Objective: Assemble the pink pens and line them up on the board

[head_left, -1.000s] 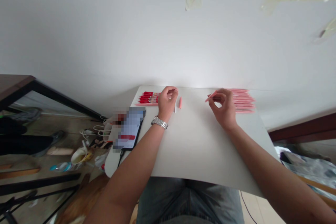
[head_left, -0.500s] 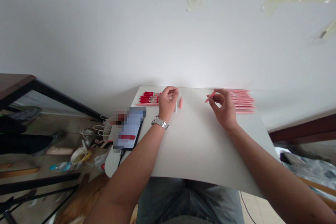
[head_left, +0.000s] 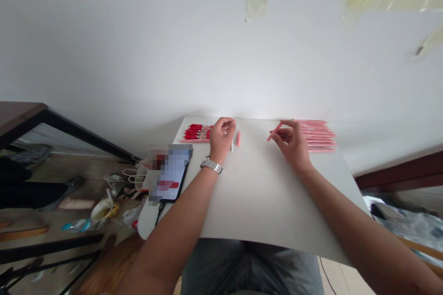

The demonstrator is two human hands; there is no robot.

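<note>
The right hand (head_left: 292, 145) rests low on the white table (head_left: 263, 193) with the wrist down and the fingers bent. The thumb and first fingers pinch a pink pen tube (head_left: 275, 131) near its far end. The tube is tilted. Its long side runs from the fingers down and to the left, so the free end points toward the left hand.

The left hand (head_left: 221, 137) is curled up, almost like a fist, with the knuckles facing away. A silver watch (head_left: 211, 164) sits on its wrist. A thin white stick (head_left: 231, 144) stands out just beside the curled fingers. I cannot tell if the hand grips it or only touches it.

A small pink cap (head_left: 238, 138) lies on the table right next to the stick. It points away from the person.

Behind the right hand is a neat row of pink tubes (head_left: 320, 136) lying sideways. Left of the left hand is a bunch of red pens (head_left: 196, 132). A phone (head_left: 171, 173) lies at the table's left edge.
</note>
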